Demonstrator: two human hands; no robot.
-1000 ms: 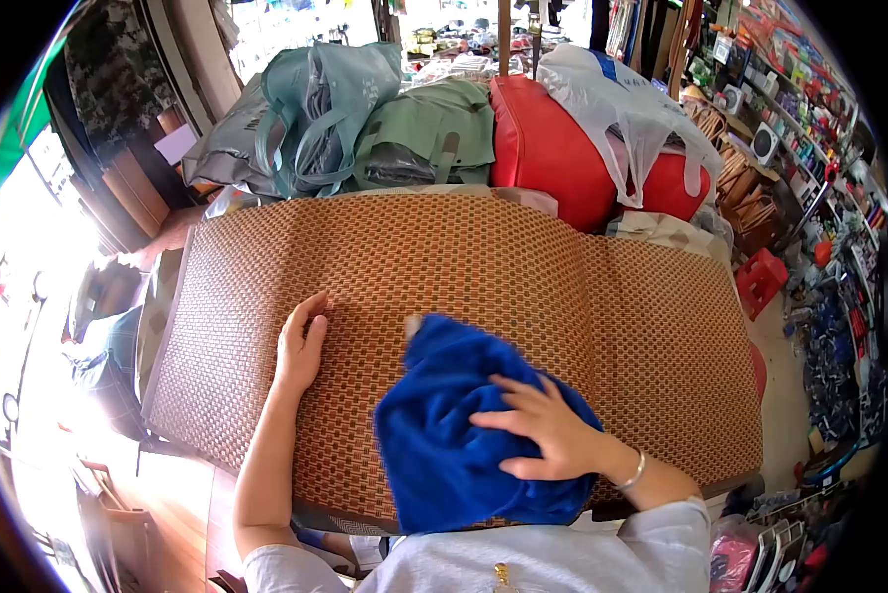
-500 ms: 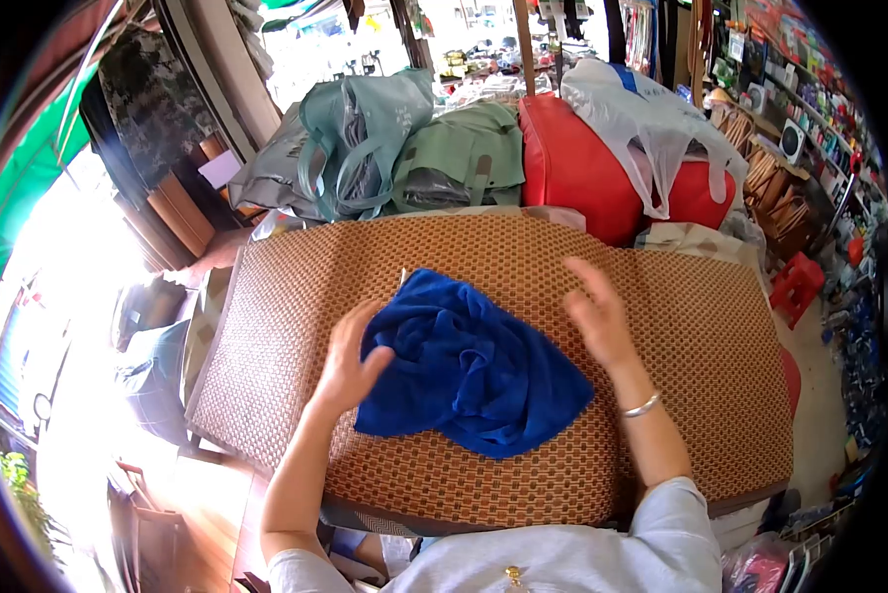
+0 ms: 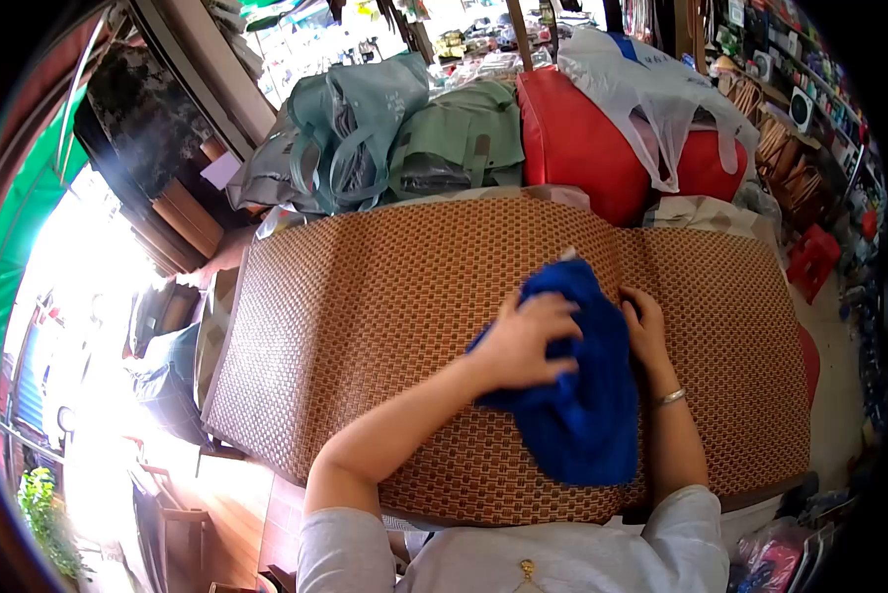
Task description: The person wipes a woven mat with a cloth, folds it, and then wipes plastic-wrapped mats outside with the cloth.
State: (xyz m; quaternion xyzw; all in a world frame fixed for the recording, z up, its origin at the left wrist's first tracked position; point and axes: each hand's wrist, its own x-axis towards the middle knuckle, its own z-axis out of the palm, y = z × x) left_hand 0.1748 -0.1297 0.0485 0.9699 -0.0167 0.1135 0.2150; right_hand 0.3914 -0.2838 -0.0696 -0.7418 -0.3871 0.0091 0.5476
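Observation:
A crumpled blue cloth (image 3: 587, 415) lies on the brown woven mat (image 3: 414, 277), right of its middle, with a small white tag at its top end. Across the cloth's upper left part rests my left hand (image 3: 533, 341), palm down with its fingers spread. My right hand (image 3: 645, 331), with a silver bangle on the wrist, is at the cloth's right edge. Its fingers are apart and partly bent, and they hold nothing that I can see.
Behind the mat stand a teal bag (image 3: 350, 128), a green bag (image 3: 459, 138), a red bag (image 3: 572, 138) and a white plastic bag (image 3: 651, 89). A red stool (image 3: 812, 262) is at the right. Shelves of goods line the far right.
The cloth has moved right, and is now bunched lengthwise. My left hand has crossed over onto it from the left. My right hand was on the cloth, lifted off, then came down beside it.

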